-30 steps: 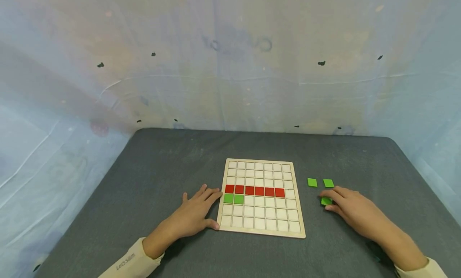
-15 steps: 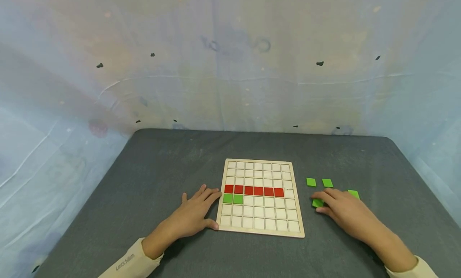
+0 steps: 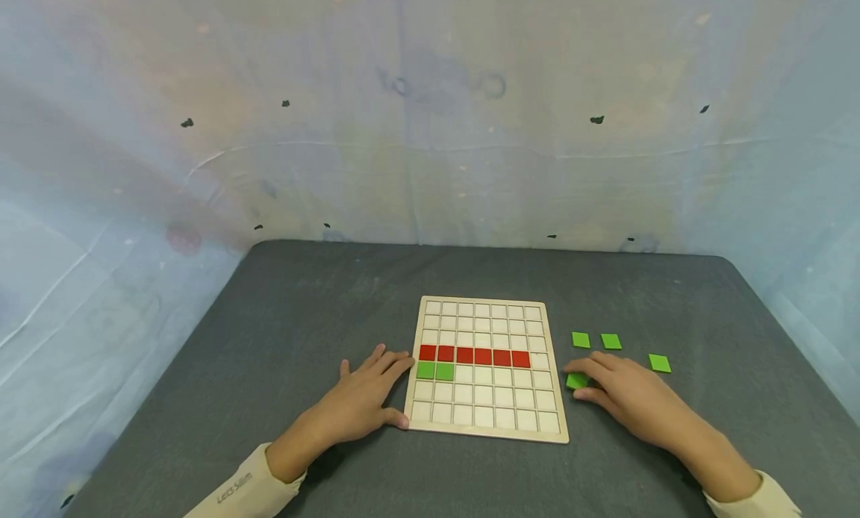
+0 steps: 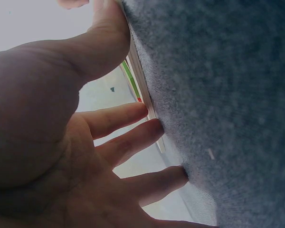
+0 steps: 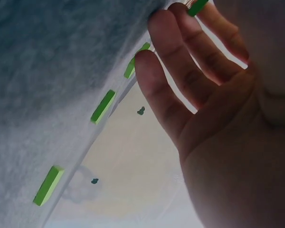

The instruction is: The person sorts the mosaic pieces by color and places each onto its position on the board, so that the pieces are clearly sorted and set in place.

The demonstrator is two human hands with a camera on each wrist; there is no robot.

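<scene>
A wooden grid board (image 3: 487, 433) lies flat on the dark cloth. Across its middle runs a row of several red square tiles (image 3: 464, 355), with two green tiles (image 3: 435, 371) in the row below at the left. My left hand (image 3: 356, 398) rests at the board's left edge, fingers spread, thumb at the near corner; in the left wrist view the fingertips (image 4: 141, 109) touch the board's side. Just right of the board, my right hand (image 3: 631, 395) pinches a green square tile (image 3: 575, 381) between thumb and fingers. That tile also shows at the top of the right wrist view.
Three loose green tiles lie on the cloth to the right: one nearest the board (image 3: 581, 339), one beside it (image 3: 611, 342) and one farther right (image 3: 660, 363). A pale curtain (image 3: 470, 130) hangs behind the dark table (image 3: 322, 294).
My right hand has moved left toward the board with the green tile, uncovering the loose tile at the far right. The left hand and the board have stayed in place.
</scene>
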